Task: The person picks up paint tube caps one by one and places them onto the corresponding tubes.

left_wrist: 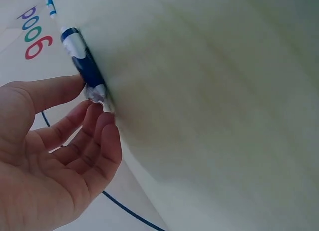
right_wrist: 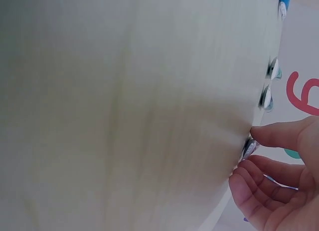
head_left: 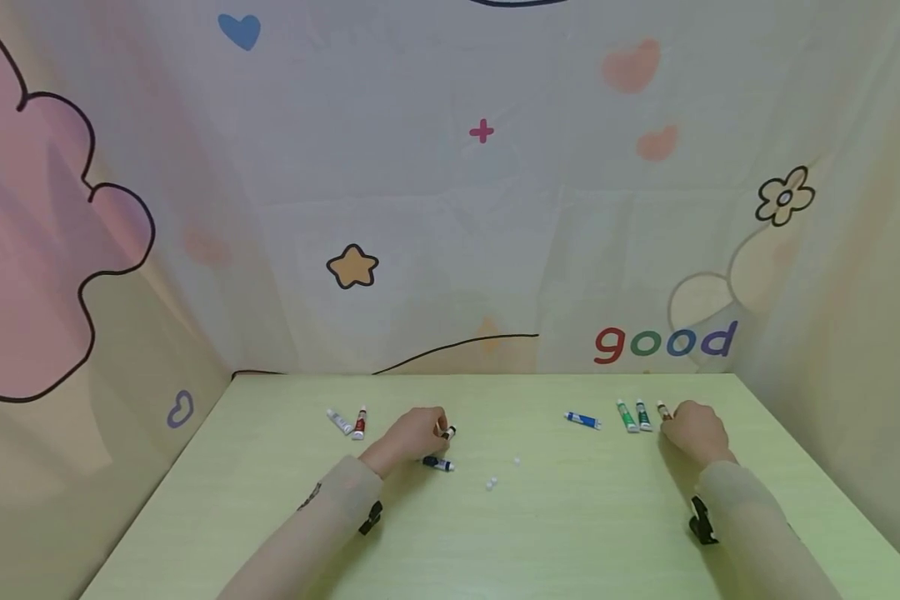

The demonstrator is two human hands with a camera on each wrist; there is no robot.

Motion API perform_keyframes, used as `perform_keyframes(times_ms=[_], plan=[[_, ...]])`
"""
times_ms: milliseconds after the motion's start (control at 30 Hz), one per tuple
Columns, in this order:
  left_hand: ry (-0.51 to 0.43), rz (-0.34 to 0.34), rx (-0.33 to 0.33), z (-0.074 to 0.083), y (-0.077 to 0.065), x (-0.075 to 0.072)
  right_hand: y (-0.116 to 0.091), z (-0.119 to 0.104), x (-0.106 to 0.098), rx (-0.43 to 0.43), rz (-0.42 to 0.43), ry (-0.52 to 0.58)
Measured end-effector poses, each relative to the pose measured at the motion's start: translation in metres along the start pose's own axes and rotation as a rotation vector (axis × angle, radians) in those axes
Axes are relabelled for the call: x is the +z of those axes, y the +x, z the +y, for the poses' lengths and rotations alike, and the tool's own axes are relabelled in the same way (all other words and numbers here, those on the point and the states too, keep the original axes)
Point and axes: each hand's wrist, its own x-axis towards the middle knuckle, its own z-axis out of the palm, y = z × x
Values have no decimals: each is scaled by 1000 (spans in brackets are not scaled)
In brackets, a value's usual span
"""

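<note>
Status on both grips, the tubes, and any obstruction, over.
Left grip pinching dark-and-white tube. Right grip pinching brownish tube. Possible snags: another dark tube close to left grip, two green tubes beside right grip.

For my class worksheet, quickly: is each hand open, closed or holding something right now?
Left hand: closed, pinching a dark-and-white tube at one end.
Right hand: closed, pinching a brownish tube at one end.

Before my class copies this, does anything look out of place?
Yes: a few small white bits lie loose on the table, nearer the camera than the blue tube. They look odd, scattered apart from any tube and too small to identify.
</note>
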Motion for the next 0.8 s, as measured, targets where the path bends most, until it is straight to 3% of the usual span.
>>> perform_keyframes(times_ms=[433, 800], plan=[[-3, -6, -11, -2, 4, 5, -1, 1, -1, -16, 21, -22], [-36, -18, -11, -3, 3, 5, -3, -11, -7, -23, -38, -13]])
